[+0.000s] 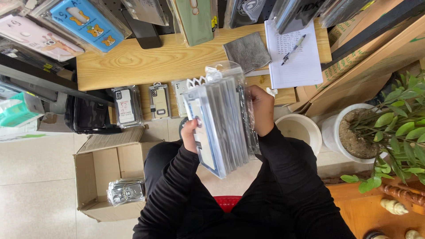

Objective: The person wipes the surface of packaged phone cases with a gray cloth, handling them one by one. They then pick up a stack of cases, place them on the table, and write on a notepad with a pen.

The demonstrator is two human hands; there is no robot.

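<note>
Both hands' grip, left hand (189, 134) and right hand (261, 109), sandwiches the packaged-case stack (221, 119).

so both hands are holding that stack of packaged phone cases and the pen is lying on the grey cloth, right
Not quite. The pen lies on the notepad, not the grey cloth beside it. The head view shows this. Both the left hand and right hand do hold the stack.

Phone accessory shop: packaged phone cases (86, 20) hang w/ others over a wooden shelf (146, 62), stock box (108, 177) on floor.
</note>
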